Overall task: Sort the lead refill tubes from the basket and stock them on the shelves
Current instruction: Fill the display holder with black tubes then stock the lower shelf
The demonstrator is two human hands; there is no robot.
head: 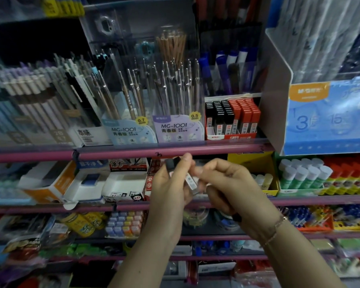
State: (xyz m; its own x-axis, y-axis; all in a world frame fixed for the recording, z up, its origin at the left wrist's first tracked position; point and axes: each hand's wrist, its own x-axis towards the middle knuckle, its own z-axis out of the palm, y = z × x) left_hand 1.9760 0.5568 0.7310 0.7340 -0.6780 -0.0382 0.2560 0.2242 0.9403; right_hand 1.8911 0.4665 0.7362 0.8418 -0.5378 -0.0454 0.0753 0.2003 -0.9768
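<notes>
My left hand [170, 183] grips a black-capped lead refill tube [190, 180] in front of the second shelf. My right hand [227, 183] pinches the same bundle from the right; whether it is one tube or more I cannot tell. Above, on the upper shelf, a display box [231, 137] holds rows of upright black and red refill tubes [232, 117]. The basket is out of view.
Pen displays marked 0.7 mm [129, 132] and 0.5 mm [179, 129] stand left of the refill box. A pink shelf rail [133, 152] runs just above my hands. Glue sticks [303, 175] and a yellow box [256, 163] sit to the right, eraser boxes [121, 183] to the left.
</notes>
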